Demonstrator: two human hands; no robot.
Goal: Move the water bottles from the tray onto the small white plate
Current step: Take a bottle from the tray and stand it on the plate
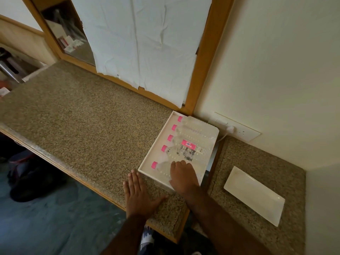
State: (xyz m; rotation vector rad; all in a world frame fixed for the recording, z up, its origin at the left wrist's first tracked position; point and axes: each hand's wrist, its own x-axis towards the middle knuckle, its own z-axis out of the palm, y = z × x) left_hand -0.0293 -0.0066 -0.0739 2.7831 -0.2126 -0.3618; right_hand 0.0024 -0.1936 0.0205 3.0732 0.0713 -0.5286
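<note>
Several clear water bottles with pink caps lie side by side in a white tray (pixel 147 163) on the granite counter. My right hand (pixel 182 176) is closed over the body of the nearest bottle (pixel 161 167), which lies along the tray's front edge. One bottle in the middle (pixel 189 145) shows a pink label. My left hand (pixel 138 195) rests flat on the counter just in front of the tray, fingers spread, holding nothing. The small white rectangular plate (pixel 254 195) lies bare on a lower counter section to the right.
A wall socket with a white plug and cable (pixel 230 128) sits just behind the tray. A wood-framed mirror covered with white paper (pixel 143 43) stands behind the counter. The counter edge (pixel 88 179) runs diagonally at the left, above dark floor.
</note>
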